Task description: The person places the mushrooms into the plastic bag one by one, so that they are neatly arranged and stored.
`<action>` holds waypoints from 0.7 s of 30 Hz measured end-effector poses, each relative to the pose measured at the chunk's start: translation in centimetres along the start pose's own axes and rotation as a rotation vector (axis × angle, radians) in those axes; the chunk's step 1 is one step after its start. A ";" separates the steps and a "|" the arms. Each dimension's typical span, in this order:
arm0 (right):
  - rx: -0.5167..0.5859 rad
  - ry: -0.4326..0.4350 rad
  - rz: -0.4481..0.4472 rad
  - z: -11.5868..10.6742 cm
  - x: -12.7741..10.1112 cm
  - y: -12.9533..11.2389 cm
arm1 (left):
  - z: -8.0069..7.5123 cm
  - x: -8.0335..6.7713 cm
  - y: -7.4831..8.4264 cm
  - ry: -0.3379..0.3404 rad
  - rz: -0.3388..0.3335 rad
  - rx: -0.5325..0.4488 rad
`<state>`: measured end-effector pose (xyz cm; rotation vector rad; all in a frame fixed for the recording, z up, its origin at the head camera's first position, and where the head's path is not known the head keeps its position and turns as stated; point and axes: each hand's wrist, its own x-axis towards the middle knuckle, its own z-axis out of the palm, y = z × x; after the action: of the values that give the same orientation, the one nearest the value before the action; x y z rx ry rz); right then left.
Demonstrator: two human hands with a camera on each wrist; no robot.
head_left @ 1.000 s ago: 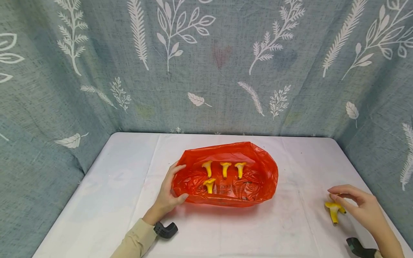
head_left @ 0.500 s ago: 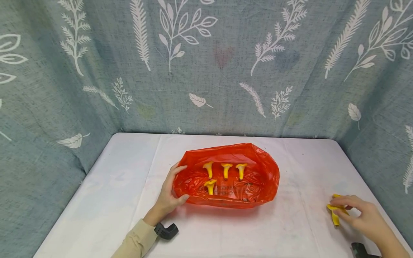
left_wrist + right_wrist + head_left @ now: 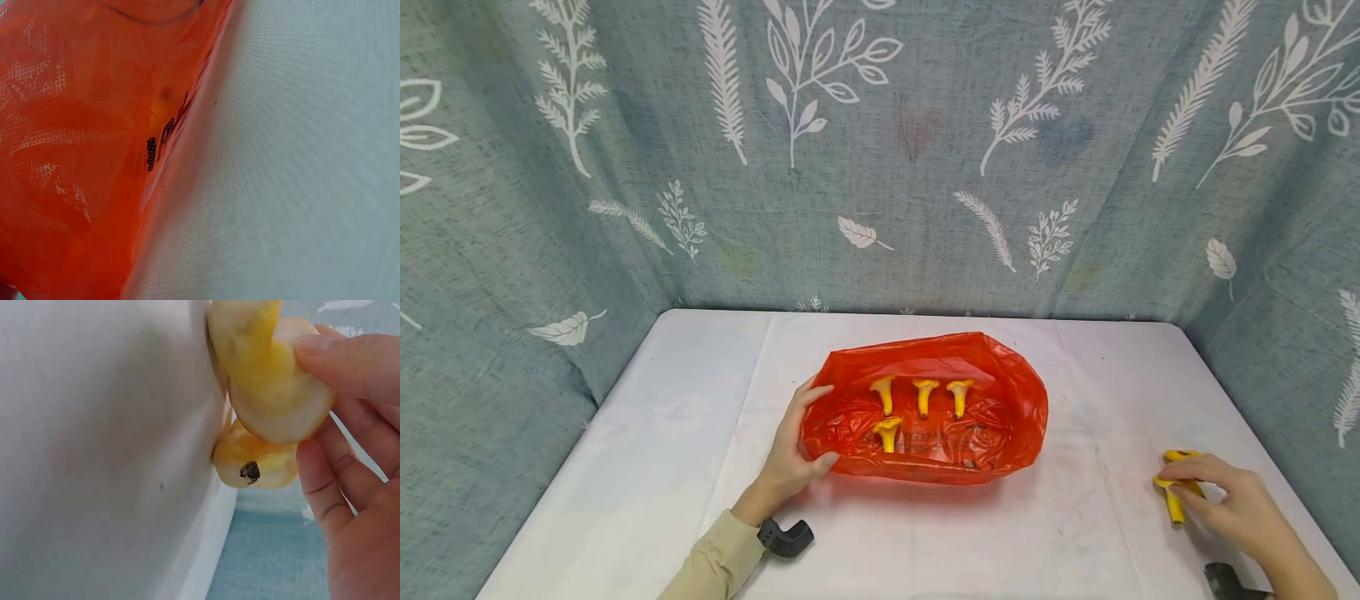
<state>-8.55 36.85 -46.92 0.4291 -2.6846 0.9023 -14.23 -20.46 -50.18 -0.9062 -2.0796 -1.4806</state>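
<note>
Left hand: grip clasps the left rim of the crinkled orange plastic bag mid-table; four yellow toy mushrooms inside.
Left wrist view: only bag film against white table.
Open room: bare table between bag and right edge.
Right hand: grip pinches a yellow toy mushroom at the table's right edge; the right wrist view shows it is two.
</note>
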 end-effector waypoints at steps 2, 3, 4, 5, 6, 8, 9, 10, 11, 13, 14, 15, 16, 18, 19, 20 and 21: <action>0.020 0.000 -0.019 0.1 0.1 -0.1 | 0.0 0.0 0.0 0.001 0.000 0.000; 0.027 -0.001 -0.026 0.2 0.1 -0.2 | 0.0 0.0 0.1 0.001 0.001 -0.001; 0.038 -0.002 -0.033 0.2 0.1 -0.3 | 0.0 0.0 0.1 0.000 -0.002 0.000; 0.045 -0.003 -0.041 0.3 0.1 -0.3 | 0.0 0.0 0.1 -0.001 -0.004 0.001; 0.054 -0.002 -0.049 0.4 0.1 -0.4 | 0.0 0.0 0.1 -0.001 -0.005 0.000; 0.076 -0.001 -0.070 0.6 0.2 -0.6 | 0.0 0.0 0.2 -0.003 -0.010 0.002; 0.091 -0.001 -0.083 0.7 0.2 -0.7 | 0.0 0.0 0.2 -0.003 -0.010 0.002; 0.108 -0.001 -0.099 0.8 0.2 -0.7 | 0.0 0.0 0.2 -0.004 -0.012 0.001; 0.123 -0.001 -0.115 0.9 0.2 -0.8 | 0.0 0.1 0.2 -0.004 -0.011 0.000; 0.157 -0.001 -0.152 1.1 0.3 -0.8 | 0.0 0.1 0.2 -0.003 -0.007 -0.001; 0.168 0.002 -0.171 1.2 0.3 -0.8 | 0.0 0.1 0.2 -0.002 -0.004 -0.002; 0.184 0.003 -0.189 1.3 0.4 -0.8 | 0.0 0.1 0.2 -0.001 -0.002 -0.003; 0.201 0.000 -0.203 1.4 0.4 -0.8 | 0.0 0.1 0.2 0.001 0.001 -0.003; 0.235 -0.011 -0.222 1.6 0.5 -0.9 | 0.0 0.1 0.3 0.005 0.006 0.000; 0.248 -0.017 -0.218 1.7 0.6 -1.0 | 0.0 0.0 0.3 0.008 0.007 0.001; 0.260 -0.025 -0.211 1.7 0.7 -1.1 | 0.1 0.0 0.3 0.010 0.007 0.003; 0.274 -0.036 -0.199 1.8 0.7 -1.2 | 0.1 0.0 0.2 0.012 0.009 0.004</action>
<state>-9.05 34.66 -47.41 0.7627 -2.4990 1.2133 -14.09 -20.32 -50.03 -0.9013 -2.0665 -1.4738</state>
